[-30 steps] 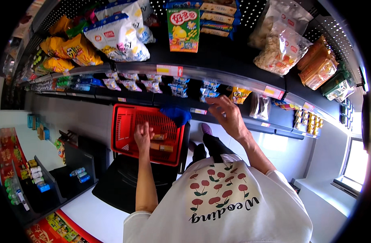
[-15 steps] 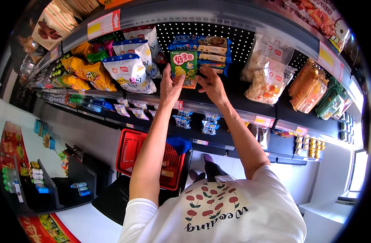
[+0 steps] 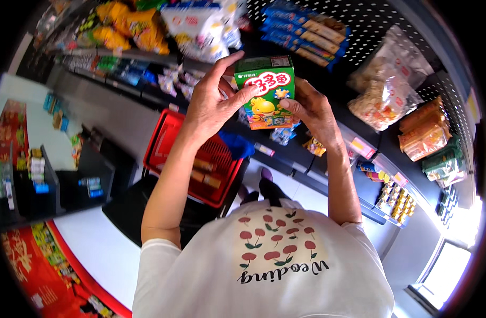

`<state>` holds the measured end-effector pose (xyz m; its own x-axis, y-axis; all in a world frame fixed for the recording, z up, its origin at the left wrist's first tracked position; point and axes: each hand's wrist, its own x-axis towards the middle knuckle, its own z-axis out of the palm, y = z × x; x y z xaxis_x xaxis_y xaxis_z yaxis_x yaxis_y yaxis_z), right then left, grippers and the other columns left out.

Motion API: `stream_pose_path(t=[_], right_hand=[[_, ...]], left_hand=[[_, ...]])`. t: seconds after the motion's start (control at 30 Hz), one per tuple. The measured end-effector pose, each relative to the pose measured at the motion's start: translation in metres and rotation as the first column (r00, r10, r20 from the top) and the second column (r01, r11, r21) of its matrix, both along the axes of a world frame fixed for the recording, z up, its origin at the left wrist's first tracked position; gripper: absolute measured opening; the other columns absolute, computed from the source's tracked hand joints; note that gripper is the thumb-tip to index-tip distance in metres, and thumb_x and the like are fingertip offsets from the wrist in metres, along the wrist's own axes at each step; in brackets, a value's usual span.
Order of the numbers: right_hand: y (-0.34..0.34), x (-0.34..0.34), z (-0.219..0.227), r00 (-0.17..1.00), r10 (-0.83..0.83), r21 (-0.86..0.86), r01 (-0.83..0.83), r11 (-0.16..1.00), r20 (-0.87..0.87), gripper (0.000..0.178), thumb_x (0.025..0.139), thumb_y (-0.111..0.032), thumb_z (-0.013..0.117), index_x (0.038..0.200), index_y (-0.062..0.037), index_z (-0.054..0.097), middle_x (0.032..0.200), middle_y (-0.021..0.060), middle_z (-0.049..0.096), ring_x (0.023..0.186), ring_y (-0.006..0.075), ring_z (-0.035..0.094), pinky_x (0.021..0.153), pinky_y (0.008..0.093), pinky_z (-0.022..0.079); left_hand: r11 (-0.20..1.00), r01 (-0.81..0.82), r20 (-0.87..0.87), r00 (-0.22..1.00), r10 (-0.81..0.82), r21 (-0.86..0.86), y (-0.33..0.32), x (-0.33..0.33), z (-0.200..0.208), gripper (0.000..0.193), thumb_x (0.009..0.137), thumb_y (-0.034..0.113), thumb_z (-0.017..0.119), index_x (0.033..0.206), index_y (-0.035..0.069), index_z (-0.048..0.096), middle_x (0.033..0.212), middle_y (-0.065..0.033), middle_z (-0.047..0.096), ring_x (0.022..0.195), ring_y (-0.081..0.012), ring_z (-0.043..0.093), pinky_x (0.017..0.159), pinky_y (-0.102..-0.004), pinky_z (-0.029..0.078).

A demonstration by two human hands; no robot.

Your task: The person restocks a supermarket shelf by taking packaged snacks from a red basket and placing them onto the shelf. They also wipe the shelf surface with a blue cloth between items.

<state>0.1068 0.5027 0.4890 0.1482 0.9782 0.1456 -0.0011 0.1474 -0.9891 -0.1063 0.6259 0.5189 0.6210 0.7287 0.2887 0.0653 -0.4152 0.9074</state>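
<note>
A green snack box [image 3: 265, 103] with a yellow cartoon figure on its front is held up in front of the shelf, away from its boards. My left hand [image 3: 214, 100] grips it from the left, thumb lying across the front and index finger raised near the top corner. On the other side my right hand [image 3: 313, 112] holds the box, its thumb pressed on the front right edge and its other fingers partly hidden behind. The top of the box tilts toward me, so its dark green upper face shows.
Behind the box, the shelf carries blue biscuit packs [image 3: 306, 32], white snack bags [image 3: 198, 29], yellow bags [image 3: 137, 26] and clear bags of pale snacks [image 3: 383, 90]. Below left stands a red shopping basket [image 3: 166, 135] with a few items inside. Shelf edges with price tags [image 3: 363, 148] run below right.
The green box has come off the shelf toward me and grown larger in view. My right hand, earlier beside it with fingers apart, now holds it too. The view has shifted.
</note>
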Motion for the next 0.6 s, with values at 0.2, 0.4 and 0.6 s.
stream_pose_path(t=[0.2, 0.4, 0.6], right_hand=[[-0.008, -0.065, -0.067, 0.957, 0.196, -0.115, -0.175, 0.978, 0.213, 0.060, 0.095, -0.025, 0.075, 0.143, 0.0008, 0.052, 0.110, 0.0140, 0.071, 0.087, 0.0156, 0.061, 0.078, 0.0348, 0.054], [-0.022, -0.106, -0.086, 0.891, 0.294, -0.242, -0.218, 0.945, 0.345, 0.052, 0.095, -0.015, 0.074, 0.143, -0.0058, 0.054, 0.121, 0.0132, 0.071, 0.085, 0.0152, 0.066, 0.075, 0.0321, 0.056], [-0.067, -0.111, -0.129, 0.880, 0.289, -0.246, -0.206, 0.947, 0.376, 0.036, 0.095, -0.010, 0.073, 0.128, -0.0029, 0.064, 0.112, 0.0145, 0.073, 0.091, 0.0227, 0.071, 0.077, 0.0349, 0.057]], left_hand=[[0.932, -0.022, -0.116, 0.993, -0.022, -0.363, -0.032, -0.100, -0.044, 0.042, 0.094, 0.008, 0.075, 0.127, -0.002, 0.051, 0.115, -0.0109, 0.066, 0.106, -0.0135, 0.064, 0.087, -0.0277, 0.055], [0.685, -0.512, -0.228, 0.855, 0.466, -0.518, -0.068, -0.188, -0.171, 0.045, 0.092, 0.017, 0.078, 0.124, -0.002, 0.053, 0.105, -0.0149, 0.069, 0.089, -0.0177, 0.072, 0.068, -0.0305, 0.061], [0.200, -0.611, -0.456, 0.736, 0.501, -0.766, -0.100, -0.247, -0.332, 0.053, 0.082, 0.030, 0.084, 0.122, 0.005, 0.059, 0.097, -0.0125, 0.072, 0.072, -0.0216, 0.073, 0.060, -0.0354, 0.061]])
